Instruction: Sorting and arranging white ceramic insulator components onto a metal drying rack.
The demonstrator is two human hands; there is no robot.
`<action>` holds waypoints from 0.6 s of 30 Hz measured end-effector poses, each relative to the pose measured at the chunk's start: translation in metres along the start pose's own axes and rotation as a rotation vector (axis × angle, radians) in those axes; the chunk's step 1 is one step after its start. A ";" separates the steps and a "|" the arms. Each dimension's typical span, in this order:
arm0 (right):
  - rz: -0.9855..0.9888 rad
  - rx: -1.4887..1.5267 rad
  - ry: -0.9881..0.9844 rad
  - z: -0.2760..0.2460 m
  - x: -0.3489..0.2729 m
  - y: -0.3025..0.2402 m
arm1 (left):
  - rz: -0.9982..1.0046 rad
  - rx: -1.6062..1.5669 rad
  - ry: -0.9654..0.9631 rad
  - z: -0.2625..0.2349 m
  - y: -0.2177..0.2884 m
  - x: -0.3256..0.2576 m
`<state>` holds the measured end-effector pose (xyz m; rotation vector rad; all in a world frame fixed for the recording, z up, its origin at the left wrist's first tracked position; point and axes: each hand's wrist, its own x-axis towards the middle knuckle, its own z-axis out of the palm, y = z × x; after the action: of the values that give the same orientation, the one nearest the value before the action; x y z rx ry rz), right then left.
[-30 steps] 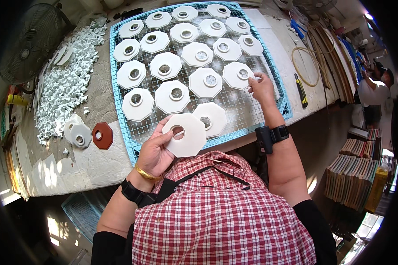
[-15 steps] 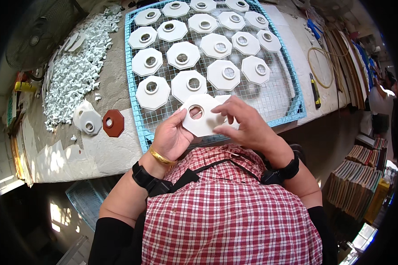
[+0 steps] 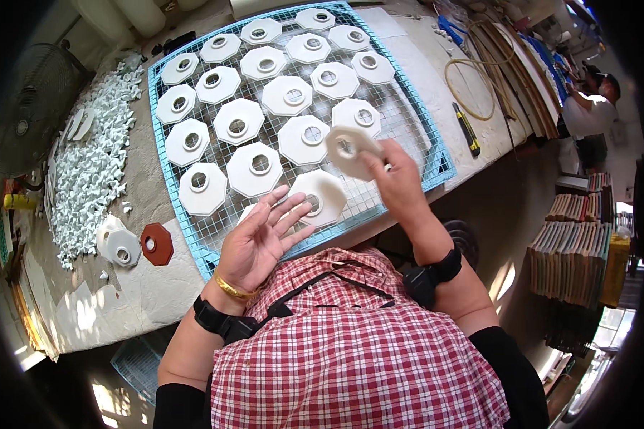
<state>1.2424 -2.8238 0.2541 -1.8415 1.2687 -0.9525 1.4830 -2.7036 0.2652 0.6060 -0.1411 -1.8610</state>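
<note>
My right hand [image 3: 399, 182] grips a white octagonal plate [image 3: 352, 163] with a round collared hole by its right edge, tilted above the rack. Empty, my left hand [image 3: 254, 239] is palm up with fingers spread over the rack's near edge. Just beyond its fingertips lies another white octagonal plate [image 3: 330, 206], and a sliver of one more shows behind the hand. Rows of similar plates [image 3: 256, 169] rest on the blue-rimmed wire rack [image 3: 438, 154], their raised round collars facing up.
To the left is a heap of small white pieces [image 3: 96, 164], with stacked white octagonal plates [image 3: 114, 243] and a brown octagonal plate [image 3: 157, 252] nearer me. A yellow-and-black utility knife [image 3: 466, 129] and a coiled hose [image 3: 447, 77] lie right of the rack. Another person [image 3: 590, 107] is far right.
My left hand has let go of the octagonal plate and opened. My right hand now holds a plate raised over the rack's right side. The view has shifted, moving the rack leftward in frame.
</note>
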 end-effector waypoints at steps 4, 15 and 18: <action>0.488 0.445 0.233 -0.057 0.032 0.038 | 0.033 0.029 0.009 -0.007 -0.001 -0.009; 0.581 0.494 0.363 -0.068 0.102 0.132 | 0.132 0.083 0.120 -0.038 0.008 -0.041; 0.613 0.318 0.332 -0.069 0.105 0.124 | 0.154 0.068 0.140 -0.041 0.008 -0.045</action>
<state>1.1551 -2.9671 0.2008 -0.9803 1.6359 -1.0506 1.5204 -2.6581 0.2486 0.7502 -0.1550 -1.6653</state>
